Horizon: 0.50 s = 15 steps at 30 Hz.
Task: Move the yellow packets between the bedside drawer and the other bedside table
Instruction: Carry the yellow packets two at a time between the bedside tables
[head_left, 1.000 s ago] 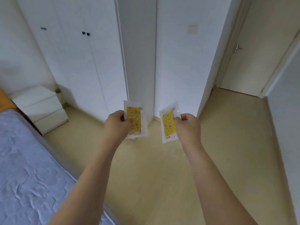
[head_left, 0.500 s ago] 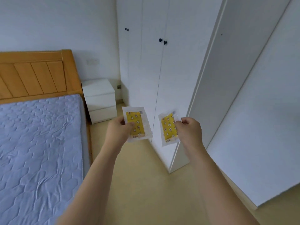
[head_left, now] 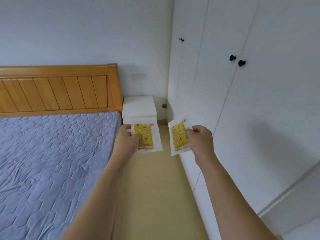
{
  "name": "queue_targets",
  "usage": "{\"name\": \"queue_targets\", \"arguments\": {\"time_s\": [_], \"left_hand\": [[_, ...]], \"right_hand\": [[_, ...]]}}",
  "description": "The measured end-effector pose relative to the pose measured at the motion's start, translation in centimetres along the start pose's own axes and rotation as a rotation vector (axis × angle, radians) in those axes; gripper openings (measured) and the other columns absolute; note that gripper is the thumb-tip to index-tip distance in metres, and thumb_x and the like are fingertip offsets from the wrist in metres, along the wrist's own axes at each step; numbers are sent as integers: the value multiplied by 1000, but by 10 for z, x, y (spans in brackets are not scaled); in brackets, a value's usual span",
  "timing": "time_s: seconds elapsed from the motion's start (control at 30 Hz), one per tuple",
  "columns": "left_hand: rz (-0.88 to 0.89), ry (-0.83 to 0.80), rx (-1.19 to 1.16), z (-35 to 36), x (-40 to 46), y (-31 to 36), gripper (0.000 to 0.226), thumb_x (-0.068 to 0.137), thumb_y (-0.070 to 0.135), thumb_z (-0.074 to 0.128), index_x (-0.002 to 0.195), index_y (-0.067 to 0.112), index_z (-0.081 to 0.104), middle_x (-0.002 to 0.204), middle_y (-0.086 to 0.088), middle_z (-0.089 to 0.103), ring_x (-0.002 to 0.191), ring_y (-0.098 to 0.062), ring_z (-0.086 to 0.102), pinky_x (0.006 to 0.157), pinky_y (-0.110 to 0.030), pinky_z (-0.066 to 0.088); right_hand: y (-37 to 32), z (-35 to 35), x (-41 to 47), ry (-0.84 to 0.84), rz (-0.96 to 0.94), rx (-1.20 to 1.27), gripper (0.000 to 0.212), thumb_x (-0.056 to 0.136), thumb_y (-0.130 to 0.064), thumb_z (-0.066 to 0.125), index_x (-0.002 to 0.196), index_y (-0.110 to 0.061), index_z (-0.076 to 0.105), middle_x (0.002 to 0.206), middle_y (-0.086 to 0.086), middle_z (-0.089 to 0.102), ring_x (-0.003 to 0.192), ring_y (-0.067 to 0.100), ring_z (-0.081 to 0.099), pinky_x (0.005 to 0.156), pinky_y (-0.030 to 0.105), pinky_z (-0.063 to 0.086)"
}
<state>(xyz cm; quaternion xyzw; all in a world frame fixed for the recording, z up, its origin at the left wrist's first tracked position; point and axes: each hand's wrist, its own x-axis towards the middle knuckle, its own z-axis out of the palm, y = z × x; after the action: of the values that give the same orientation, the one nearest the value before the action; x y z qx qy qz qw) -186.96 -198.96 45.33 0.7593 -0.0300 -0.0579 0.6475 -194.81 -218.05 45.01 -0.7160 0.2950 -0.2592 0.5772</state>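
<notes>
Hands out front, L grip (head_left: 129, 138) pinching yellow packet (head_left: 144, 135), R grip (head_left: 199, 138) pinching 2nd packet (head_left: 178, 135)

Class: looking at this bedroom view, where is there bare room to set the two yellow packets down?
The white bedside table's top, between the headboard and the wardrobe, looks bare. So does the blue mattress. The floor strip between them is narrow.

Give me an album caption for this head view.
Each hand holds a yellow packet before a white bedside table.
</notes>
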Motion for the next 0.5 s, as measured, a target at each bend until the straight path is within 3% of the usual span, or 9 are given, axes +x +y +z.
{"name": "queue_targets", "arguments": {"time_s": [0.13,0.27,0.37,0.5], "left_hand": [[-11,57,24,24,89,22,29,94,5,58,116,21,48,108,-4,66,94,-23,69,80,-40,58],[-31,148,50,28,181,38,36,94,7,59,126,19,48,107,-2,66,92,-22,69,79,-40,58],[-69,199,53,28,250,33,32,95,8,59,122,20,48,104,-2,67,87,-19,70,73,-36,59],[-120,213,94,34,355,18,27,93,9,60,118,16,51,101,-1,67,84,-19,69,72,-37,58]], "right_hand": [[-14,42,102,-87,11,35,22,84,-16,53,86,5,59,73,6,58,66,18,53,60,31,42],[-28,105,187,-151,30,57,22,85,-16,53,85,6,57,71,6,53,64,16,48,57,28,38],[-27,148,235,-178,44,54,17,86,-14,51,72,-4,50,65,1,46,55,12,41,48,20,34],[-19,212,313,-160,74,80,13,85,-10,50,75,-4,54,67,3,47,61,17,41,53,26,34]]}}
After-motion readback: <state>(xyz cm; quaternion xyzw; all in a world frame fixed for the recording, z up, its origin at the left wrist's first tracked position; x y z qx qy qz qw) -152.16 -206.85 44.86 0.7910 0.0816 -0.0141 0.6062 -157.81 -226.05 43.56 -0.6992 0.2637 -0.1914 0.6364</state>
